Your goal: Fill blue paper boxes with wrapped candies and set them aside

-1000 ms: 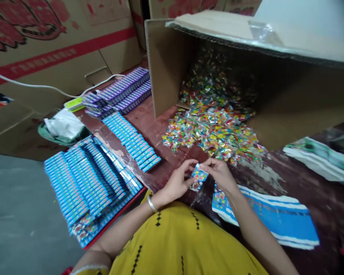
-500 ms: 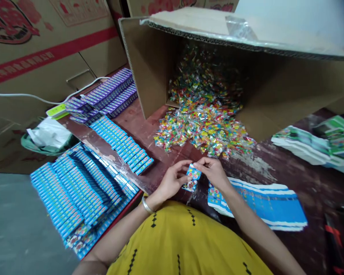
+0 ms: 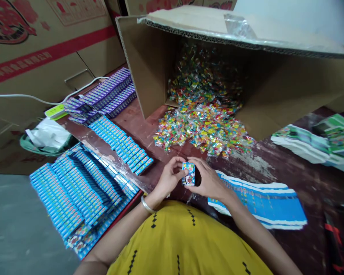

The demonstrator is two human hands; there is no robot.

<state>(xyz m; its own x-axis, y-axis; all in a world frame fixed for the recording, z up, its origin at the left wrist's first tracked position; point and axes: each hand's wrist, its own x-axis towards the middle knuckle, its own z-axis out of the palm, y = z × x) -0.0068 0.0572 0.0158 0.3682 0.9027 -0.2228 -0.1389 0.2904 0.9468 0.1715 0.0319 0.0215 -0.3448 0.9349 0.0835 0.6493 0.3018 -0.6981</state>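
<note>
Between my two hands, just above the table edge, is a small blue printed candy box (image 3: 189, 176), its front facing me. My left hand (image 3: 171, 176) closes on its left side, thumb on the front. My right hand (image 3: 206, 178) grips it from the right, fingers at the top and thumb near the bottom edge. Right of my hands lies a fanned stack of flat blue cartons (image 3: 269, 204), partly under my right forearm. Beyond my hands, a heap of small clear packets of colourful candy (image 3: 203, 130) spills out of a cardboard box (image 3: 149, 72) lying on its side.
Rows of filled blue boxes (image 3: 71, 194) stand at the left, with another blue row (image 3: 120, 145) and purple boxes (image 3: 103, 95) behind. A green basket with white plastic (image 3: 47, 135) and a power strip (image 3: 55, 111) sit far left. Green cartons (image 3: 309, 147) lie right; an orange-black tool (image 3: 335, 244) is lower right.
The blue box has turned more upright and now looks squarer. My right hand has moved from its top corner down around its right side. My left hand has shifted slightly left.
</note>
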